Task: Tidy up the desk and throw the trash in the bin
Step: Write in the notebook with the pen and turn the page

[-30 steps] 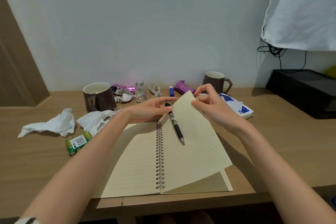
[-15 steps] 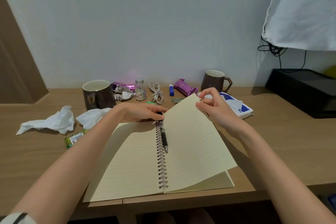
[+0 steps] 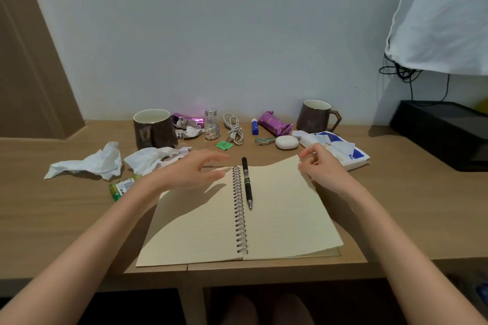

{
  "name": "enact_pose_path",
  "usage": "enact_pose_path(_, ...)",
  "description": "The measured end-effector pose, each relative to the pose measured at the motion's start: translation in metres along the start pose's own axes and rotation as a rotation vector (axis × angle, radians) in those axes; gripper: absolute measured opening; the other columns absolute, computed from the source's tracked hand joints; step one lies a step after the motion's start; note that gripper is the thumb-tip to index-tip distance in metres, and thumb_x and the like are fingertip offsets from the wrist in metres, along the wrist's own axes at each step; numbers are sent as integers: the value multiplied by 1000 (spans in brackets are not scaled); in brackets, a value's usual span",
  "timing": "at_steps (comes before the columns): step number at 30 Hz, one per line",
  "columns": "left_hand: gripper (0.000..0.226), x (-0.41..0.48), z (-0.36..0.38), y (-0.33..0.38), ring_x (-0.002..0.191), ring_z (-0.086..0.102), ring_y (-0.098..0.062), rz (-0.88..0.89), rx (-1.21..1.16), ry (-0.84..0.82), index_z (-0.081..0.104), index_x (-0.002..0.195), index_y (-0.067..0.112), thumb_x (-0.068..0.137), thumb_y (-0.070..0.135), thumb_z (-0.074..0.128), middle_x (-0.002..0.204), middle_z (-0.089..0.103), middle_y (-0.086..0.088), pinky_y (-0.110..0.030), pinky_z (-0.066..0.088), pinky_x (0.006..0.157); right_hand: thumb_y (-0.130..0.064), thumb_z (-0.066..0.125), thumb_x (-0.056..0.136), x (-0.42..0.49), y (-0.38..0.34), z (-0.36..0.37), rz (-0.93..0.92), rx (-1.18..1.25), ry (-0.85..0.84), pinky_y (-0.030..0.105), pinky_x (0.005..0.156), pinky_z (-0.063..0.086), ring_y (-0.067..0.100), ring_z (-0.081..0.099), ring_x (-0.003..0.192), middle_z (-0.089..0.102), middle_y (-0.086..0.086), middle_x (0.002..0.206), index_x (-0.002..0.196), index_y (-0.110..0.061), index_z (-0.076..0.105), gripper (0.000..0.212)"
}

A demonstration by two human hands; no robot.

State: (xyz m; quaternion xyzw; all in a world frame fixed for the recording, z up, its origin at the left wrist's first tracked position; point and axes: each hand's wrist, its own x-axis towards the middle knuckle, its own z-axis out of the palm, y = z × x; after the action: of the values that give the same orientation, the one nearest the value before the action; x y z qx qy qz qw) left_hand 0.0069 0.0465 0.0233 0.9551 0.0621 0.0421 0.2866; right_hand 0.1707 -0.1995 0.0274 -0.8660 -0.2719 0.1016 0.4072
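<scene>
Okay, head view: your left hand hovers over the left page of the open notebook, fingers spread, holding nothing. Your right hand has its fingers pinching the right page's top corner. Pen lies on that page, just beside the spiral. Crumpled tissues sit on the table, left of the notebook.

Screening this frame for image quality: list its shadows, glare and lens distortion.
Head view: the bare left hand casts a hard dark shadow over the left page of the cream spiral-bound notebook. Head view: the crumpled purple foil wrapper throws a pink glow onto the white wall. Head view: wide-angle distortion makes the brown wooden panel at left lean steeply.
</scene>
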Motion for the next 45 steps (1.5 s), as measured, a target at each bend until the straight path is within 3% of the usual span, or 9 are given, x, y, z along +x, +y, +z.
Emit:
enact_pose_path(5,50,-52,3,9,131,37,-7,-26,137,-22,42,138,36,91,48,51,141,45,12,-32,33,109,-25,61,90,-8,6,15,-141,-234,124,34,89,37,20,41,120,55,-3,119,107,-30,58,18)
enact_pose_path(8,60,-82,11,19,138,26,-7,-75,180,-87,31,143,42,88,60,44,150,34,14,-31,25,113,-29,55,94,-22,-6,35,-324,-179,-12,39,104,38,16,41,127,52,-6,132,122,-29,58,28)
enact_pose_path(13,80,-117,32,27,147,-1,-10,-161,353,-108,11,147,48,76,81,31,159,2,17,-41,4,120,-35,38,101,-41,-26,67,-389,-154,-269,24,111,17,8,22,143,29,-10,155,147,-31,32,46)
enact_pose_path(18,96,-142,45,27,146,-12,-8,-129,370,-78,-1,143,55,63,92,35,157,-8,21,-45,-5,120,-44,26,102,-49,-22,75,-393,-311,-278,39,112,28,15,28,141,31,-11,155,150,-40,13,51)
enact_pose_path(28,54,-167,36,39,133,38,0,48,404,140,37,137,52,89,37,58,146,36,27,-31,43,103,-44,22,102,-57,-10,67,-398,-344,-254,26,101,26,12,30,137,34,-13,152,149,-41,18,47)
enact_pose_path(32,65,-164,43,32,138,31,-4,103,77,387,49,132,45,79,14,71,150,31,20,-36,35,110,-43,34,100,-54,-4,59,-356,-130,-252,41,113,30,11,33,138,39,-13,149,145,-47,24,47)
enact_pose_path(35,85,-158,47,36,135,37,-5,28,-308,594,32,143,41,75,15,77,150,31,14,-29,42,105,-37,43,99,-54,7,50,-296,-192,-142,41,112,32,14,34,138,40,-7,150,144,-36,33,47)
enact_pose_path(40,52,-150,41,45,92,69,-9,-324,-1231,547,39,141,23,92,22,54,121,68,-2,-25,59,69,-42,40,98,-58,22,39,-220,-330,-115,47,117,21,23,17,147,35,-4,153,143,-32,40,45)
enact_pose_path(45,37,-133,33,48,95,68,-18,-403,-1377,395,62,121,17,92,38,53,111,71,-6,-31,57,75,-33,43,100,-63,19,33,-233,-225,-101,39,115,25,17,25,144,39,-7,151,140,-30,44,41)
